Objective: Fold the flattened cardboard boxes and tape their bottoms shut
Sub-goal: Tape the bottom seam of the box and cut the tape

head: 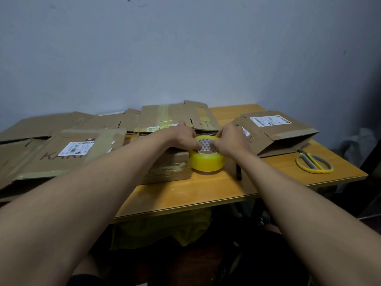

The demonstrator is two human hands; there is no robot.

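A yellow roll of packing tape [206, 161] lies flat on the wooden table [185, 195] near its middle. My left hand [181, 137] grips the roll's upper rim from the left, fingers curled into its core. My right hand [231, 139] pinches the rim from the right. A small folded cardboard box [169, 168] with tape on it stands just left of the roll, touching it. Several flattened cardboard boxes [68, 149] with shipping labels cover the left half and back of the table.
A half-folded box [276, 131] with a white label lies at the right rear. Yellow-handled scissors [314, 162] rest near the right edge. A dark pen-like object [238, 172] lies right of the roll. A yellow bag [165, 230] hangs under the table.
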